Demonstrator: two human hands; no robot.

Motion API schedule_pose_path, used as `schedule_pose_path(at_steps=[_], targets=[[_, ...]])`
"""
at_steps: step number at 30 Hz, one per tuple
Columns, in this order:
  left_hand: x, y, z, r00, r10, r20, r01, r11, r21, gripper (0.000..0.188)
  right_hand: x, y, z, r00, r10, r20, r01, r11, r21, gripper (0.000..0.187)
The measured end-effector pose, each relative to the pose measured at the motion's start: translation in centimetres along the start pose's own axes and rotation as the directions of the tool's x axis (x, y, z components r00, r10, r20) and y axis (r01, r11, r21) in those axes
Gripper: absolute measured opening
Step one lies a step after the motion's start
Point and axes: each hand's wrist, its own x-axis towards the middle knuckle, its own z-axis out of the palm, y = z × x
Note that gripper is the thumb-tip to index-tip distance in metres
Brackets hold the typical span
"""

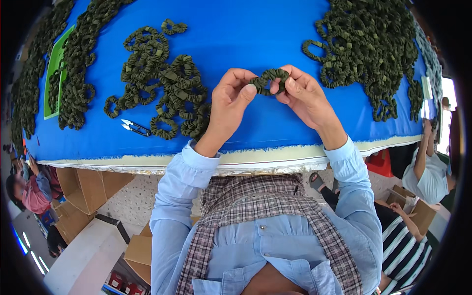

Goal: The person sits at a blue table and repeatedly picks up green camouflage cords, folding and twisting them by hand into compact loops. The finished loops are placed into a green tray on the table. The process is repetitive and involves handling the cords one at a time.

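Between my two hands is a dark green gathered scrunchie (269, 78), raised over the blue table cover. My left hand (233, 93) pinches its left side between thumb and fingers. On the opposite side, my right hand (305, 93) grips the ring with thumb and fingertips. Left of my left hand lies a loose pile of the same scrunchies (169, 81). A pair of small thread snips (136, 128) rests at that pile's near left edge, blades pointing left.
A large heap of scrunchies (368, 49) covers the far right of the table (265, 132). More lie at the left around a green tray (53, 78). Cardboard boxes (93, 189) stand below the near edge. Other people (427, 169) sit at both sides.
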Motion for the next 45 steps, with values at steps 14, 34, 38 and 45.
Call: schedule_pose_path(at_steps=[14,34,38,45], targets=[[0.4,-1.3,-0.7,0.984,-0.167,0.067,0.179,0.887,-0.425,0.027,0.3,2.1,-0.8,0.981,0.132,-0.143,-0.089,0.958,0.272,0.028],[0.2,0.9,0.6,0.987,-0.155,0.034,0.158,0.949,-0.274,0.005,-0.5,1.3,1.9,0.989,-0.094,-0.110,0.089,0.995,-0.052,0.041],[0.3,1.4,-0.5,0.960,-0.205,0.188,0.277,0.776,-0.566,0.008,-0.5,1.7,2.0,0.993,-0.038,-0.113,0.076,0.932,0.355,0.030],[-0.1,1.2,-0.6,0.970,-0.188,0.154,0.217,0.955,-0.201,0.007,-0.3,1.0,0.0,0.988,-0.007,-0.156,0.074,0.902,0.426,0.020]])
